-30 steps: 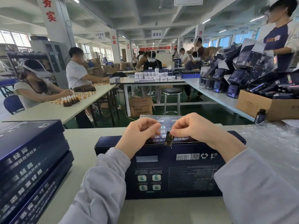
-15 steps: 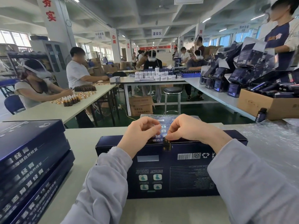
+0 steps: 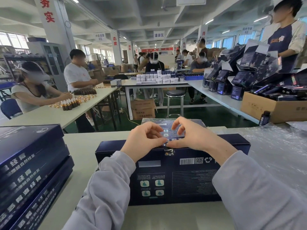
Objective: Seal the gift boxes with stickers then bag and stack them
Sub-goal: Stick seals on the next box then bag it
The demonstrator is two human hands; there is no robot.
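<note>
Gift box position: the gift box (image 3: 174, 176) lies flat on the white table (image 3: 83, 146), directly in front of the person.
Gift box axis: the long axis runs left to right; the printed panel with barcode and QR code faces up.
Gift box build: a flat rectangular carton of dark navy card with a matte finish and sharp edges.
Sticker: the sticker (image 3: 169, 152) is a small glossy strip at the middle of the far edge, its long axis crossing that edge.
Left hand: the left hand (image 3: 144, 141) has curled fingers, thumb and forefinger tips closed on the sticker's upper end.
Right hand: the right hand (image 3: 194, 136) has curled fingers, its thumb tip clamped on the same spot.
Left side: a stack of boxes (image 3: 29, 171), same navy card.
Right side: crinkled clear plastic film (image 3: 275, 146).
</note>
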